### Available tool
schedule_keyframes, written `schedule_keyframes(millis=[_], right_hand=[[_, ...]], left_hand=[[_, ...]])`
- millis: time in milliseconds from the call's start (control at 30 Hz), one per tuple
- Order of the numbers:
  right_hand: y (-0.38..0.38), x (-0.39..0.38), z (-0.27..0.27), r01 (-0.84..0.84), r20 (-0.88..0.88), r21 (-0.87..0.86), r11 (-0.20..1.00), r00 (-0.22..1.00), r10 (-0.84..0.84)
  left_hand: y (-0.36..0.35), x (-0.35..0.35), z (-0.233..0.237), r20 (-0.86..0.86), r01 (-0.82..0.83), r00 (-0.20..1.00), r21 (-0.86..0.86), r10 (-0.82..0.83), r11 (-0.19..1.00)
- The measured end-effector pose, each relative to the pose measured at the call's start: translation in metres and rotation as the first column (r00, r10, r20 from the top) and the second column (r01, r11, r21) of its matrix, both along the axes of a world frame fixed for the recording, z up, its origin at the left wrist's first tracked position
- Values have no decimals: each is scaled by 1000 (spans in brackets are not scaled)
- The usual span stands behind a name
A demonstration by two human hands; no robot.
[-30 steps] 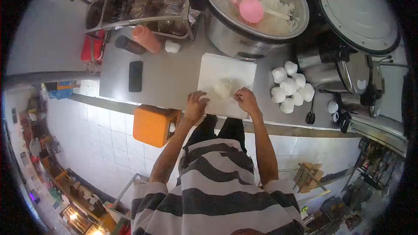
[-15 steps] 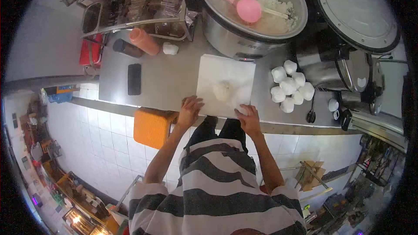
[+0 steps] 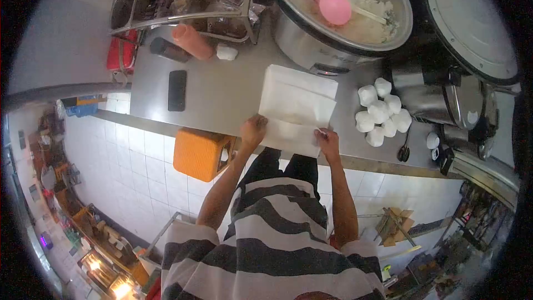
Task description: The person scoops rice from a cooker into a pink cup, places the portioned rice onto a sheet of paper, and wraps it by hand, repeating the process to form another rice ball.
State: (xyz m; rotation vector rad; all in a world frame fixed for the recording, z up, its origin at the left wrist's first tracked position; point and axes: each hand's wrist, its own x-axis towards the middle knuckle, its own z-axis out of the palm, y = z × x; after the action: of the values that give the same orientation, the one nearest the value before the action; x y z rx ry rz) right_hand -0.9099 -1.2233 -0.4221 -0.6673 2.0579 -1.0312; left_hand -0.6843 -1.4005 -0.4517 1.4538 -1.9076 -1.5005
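A white paper sheet lies on the steel counter, its near edge folded up over the rice portion, which is hidden. My left hand grips the sheet's near left corner. My right hand grips the near right corner. Both hands sit at the counter's front edge.
A big pot of rice with a pink scoop stands behind the sheet. Several white wrapped balls lie to the right. A black phone, an orange bottle, a steel rack, an orange box and a pot lid are around.
My hands moved from the rice mound to the sheet's near corners and lifted the near edge over the rice, which is now covered.
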Motion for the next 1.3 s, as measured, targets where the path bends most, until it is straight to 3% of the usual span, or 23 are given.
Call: schedule_keyframes(millis=[33, 167, 233, 267, 300, 333, 367, 400, 433, 500, 567, 633, 667, 733, 767, 867, 933, 967, 1033, 1133, 1200, 1233, 1300], right_hand=[[-5, 3, 5, -3, -120, 68, 998, 993, 12], [-2, -3, -7, -35, -128, 140, 990, 990, 53], [-1, -8, 11, -88, -59, 226, 970, 993, 104], [4, -13, 3, -93, -59, 230, 969, 992, 109], [11, -20, -7, -153, -183, 236, 960, 963, 199], [16, -25, -14, -213, -302, 247, 945, 910, 284], [12, -29, -12, -220, -302, 246, 944, 908, 290], [5, -36, -11, -244, -343, 239, 940, 884, 317], [-5, -42, -8, -264, -385, 234, 936, 858, 339], [-40, -50, -3, -169, -430, 122, 978, 879, 205], [-82, -55, 10, -211, -400, 70, 975, 889, 221], [-114, -55, -2, -308, -608, -28, 951, 760, 228], [-126, -50, 8, -295, -613, -29, 955, 760, 216], [-145, -46, 26, -404, -491, 365, 839, 682, 542], [-147, -53, 15, -397, -495, 363, 843, 684, 536], [-149, -66, 2, -577, -438, 248, 778, 649, 621], [-150, -70, 10, -562, -107, -63, 825, 825, 554], [-150, -68, 21, -566, -102, -67, 822, 823, 559], [-140, -55, 39, -658, -272, -143, 740, 745, 609], [-108, -21, 54, -734, -311, -82, 674, 662, 682], [-78, 10, 60, -766, -502, -27, 642, 566, 654], [-67, 24, 60, -766, -500, -27, 642, 566, 655], [-48, 47, 62, -686, -512, -52, 725, 642, 571]], left_hand=[[2, -2, -2, 127, 33, 992, -168, -12, 985], [8, -6, 9, 264, 43, 964, -69, -23, 997], [26, -11, 41, 302, 139, 952, -595, 60, 791], [38, -7, 43, 348, 341, 919, -466, -185, 816], [52, -1, 45, 356, 530, 836, -325, -418, 783], [64, 1, 52, 384, 648, 762, -431, -522, 628], [73, 1, 58, 428, 731, 670, -523, -606, 439], [78, -2, 58, 481, 813, 578, -405, -659, 418], [81, -3, 55, 482, 812, 579, -411, -658, 414], [83, -8, 49, 516, 811, 583, -402, -627, 424], [82, -10, 50, 512, 828, 560, -366, -651, 424], [81, -11, 51, 511, 847, 532, -329, -676, 417], [81, -12, 50, 522, 836, 548, -359, -654, 414], [81, -13, 46, 532, 827, 562, -394, -633, 402], [79, -12, 44, 540, 841, 540, -372, -646, 393], [77, -11, 45, 551, 850, 527, -351, -647, 393], [77, -10, 48, 557, 848, 529, -350, -640, 397], [77, -11, 48, 550, 849, 528, -355, -647, 391], [75, -11, 49, 544, 849, 529, -354, -652, 393], [75, -9, 44, 512, 843, 537, -343, -670, 414], [79, -6, 30, 545, 850, 527, -360, -652, 385], [78, -7, 28, 544, 850, 527, -359, -653, 387], [79, -9, 26, 505, 913, 333, 39, -796, 406]])
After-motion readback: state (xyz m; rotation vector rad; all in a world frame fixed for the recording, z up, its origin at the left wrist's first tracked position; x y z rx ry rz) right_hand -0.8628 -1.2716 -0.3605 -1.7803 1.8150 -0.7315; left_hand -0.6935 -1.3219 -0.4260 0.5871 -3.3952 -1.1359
